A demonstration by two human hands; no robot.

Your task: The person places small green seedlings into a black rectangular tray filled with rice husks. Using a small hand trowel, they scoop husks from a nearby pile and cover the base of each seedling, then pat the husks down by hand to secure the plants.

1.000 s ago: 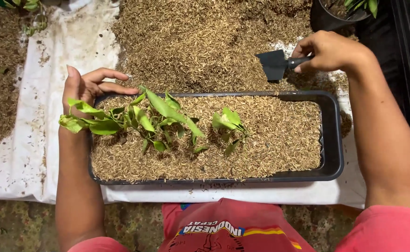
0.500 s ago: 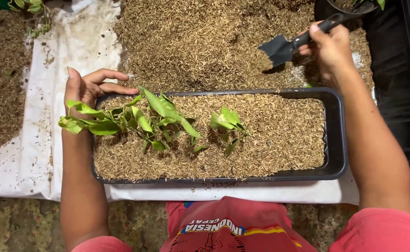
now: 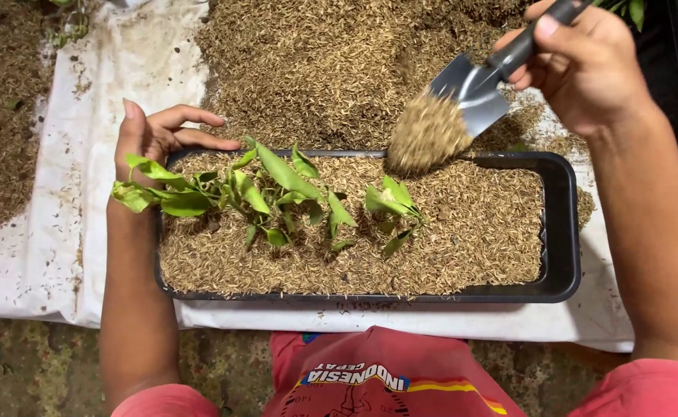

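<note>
the right hand (image 3: 586, 66) is clenched around the dark handle of a small grey metal trowel (image 3: 474, 93), whose blade tilts down over the far rim of the tray and carries a blurred heap of tan rice husks (image 3: 425, 137). the left hand (image 3: 153, 139) rests with fingers spread and loose at the far left corner of the black rectangular plastic tray (image 3: 563, 232), touching the leaves of the green seedlings (image 3: 277, 193) that lean across its husk-filled bed. the tray sits on a stained white sheet (image 3: 61, 232) with a big loose husk pile (image 3: 316, 69) just behind it.
</note>
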